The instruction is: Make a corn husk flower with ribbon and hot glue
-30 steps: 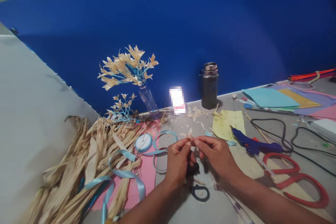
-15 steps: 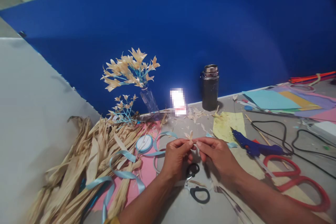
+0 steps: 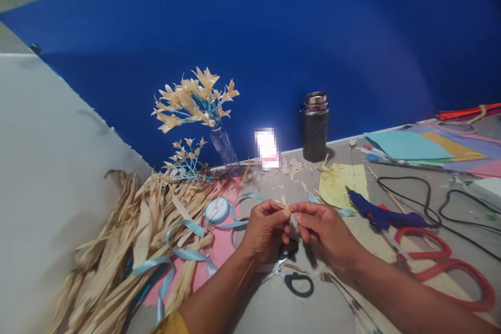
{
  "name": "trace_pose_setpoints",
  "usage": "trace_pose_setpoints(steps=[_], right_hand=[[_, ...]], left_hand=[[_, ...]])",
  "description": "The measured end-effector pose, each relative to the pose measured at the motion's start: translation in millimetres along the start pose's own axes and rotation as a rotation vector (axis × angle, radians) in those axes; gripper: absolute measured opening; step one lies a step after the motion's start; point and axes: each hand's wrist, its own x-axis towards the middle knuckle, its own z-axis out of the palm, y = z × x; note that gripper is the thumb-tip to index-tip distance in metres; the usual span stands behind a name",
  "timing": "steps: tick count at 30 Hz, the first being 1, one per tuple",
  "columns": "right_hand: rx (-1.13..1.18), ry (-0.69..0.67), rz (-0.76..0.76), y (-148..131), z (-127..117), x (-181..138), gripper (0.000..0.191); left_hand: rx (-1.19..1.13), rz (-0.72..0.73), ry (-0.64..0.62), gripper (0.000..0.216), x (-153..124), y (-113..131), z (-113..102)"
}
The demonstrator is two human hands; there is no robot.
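My left hand (image 3: 266,229) and my right hand (image 3: 323,228) meet at the fingertips over the grey table (image 3: 274,313). Both pinch a small tan husk flower (image 3: 284,202) between thumb and forefinger. Black-handled scissors (image 3: 291,271) lie on the table just under my hands. A pale blue ribbon (image 3: 183,250) curls from a ribbon spool (image 3: 216,210) to the left of my left hand.
A pile of dried husks (image 3: 129,240) covers the left side, over pink paper (image 3: 219,250). A vase of husk flowers (image 3: 195,102) and a dark steel flask (image 3: 314,126) stand by the blue board. A blue glue gun (image 3: 381,214), large red scissors (image 3: 442,266), black cords and coloured paper sheets (image 3: 422,147) lie at right.
My hands have stayed together on the husk flower, shifting slightly right. The fingers have turned the piece a little. The view has shifted slightly.
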Motion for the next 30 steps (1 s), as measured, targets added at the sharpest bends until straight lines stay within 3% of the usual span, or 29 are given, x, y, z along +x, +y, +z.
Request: trace_pose_setpoints(steps=[30], right_hand=[[-0.129, 0.060, 0.013, -0.3, 1.5, -3.9, 0.030]], left_hand=[[0.165, 0.054, 0.027, 0.046, -1.2, 6.7, -3.0]])
